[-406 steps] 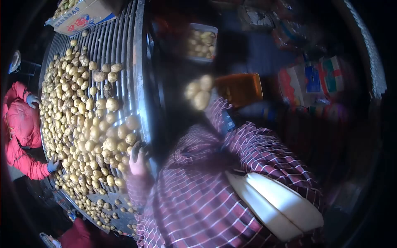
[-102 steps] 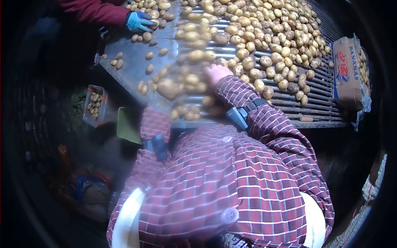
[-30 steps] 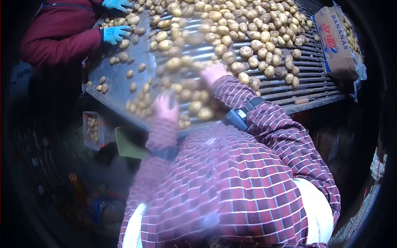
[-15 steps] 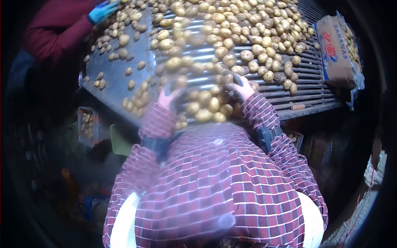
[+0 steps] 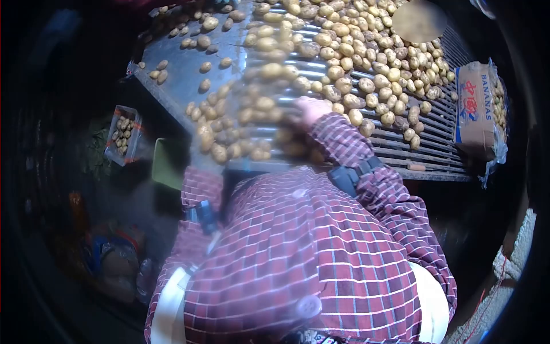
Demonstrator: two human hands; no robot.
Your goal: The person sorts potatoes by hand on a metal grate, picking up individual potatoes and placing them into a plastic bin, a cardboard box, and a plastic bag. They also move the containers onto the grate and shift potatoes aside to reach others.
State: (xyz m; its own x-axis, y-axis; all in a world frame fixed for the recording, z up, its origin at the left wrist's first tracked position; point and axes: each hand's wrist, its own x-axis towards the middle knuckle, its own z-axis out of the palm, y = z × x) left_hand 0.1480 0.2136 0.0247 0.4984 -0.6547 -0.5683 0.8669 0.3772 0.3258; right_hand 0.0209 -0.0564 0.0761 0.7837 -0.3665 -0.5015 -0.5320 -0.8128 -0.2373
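My right hand (image 5: 312,110) is over the slatted rack, at the edge of the potatoes (image 5: 355,49). Its back faces up, and its fingers are blurred and hidden among the potatoes. My left sleeve (image 5: 201,186) reaches the front edge of the metal tray, but the hand itself cannot be made out. Near that sleeve, a group of loose potatoes (image 5: 220,129) lies on the metal tray (image 5: 172,60). More potatoes, smeared by motion, lie between there and my right hand.
A banana carton (image 5: 475,109) with potatoes in it stands on the rack's right side. Below the tray's left edge are a crate of potatoes (image 5: 122,135) and a green container (image 5: 167,163). A blurred, round tan shape (image 5: 419,22) appears at upper right.
My left hand has drawn back from the potatoes and is lost to sight. My right hand has moved left. Potatoes in front of me have shifted left, and the co-worker's gloved hand has left view.
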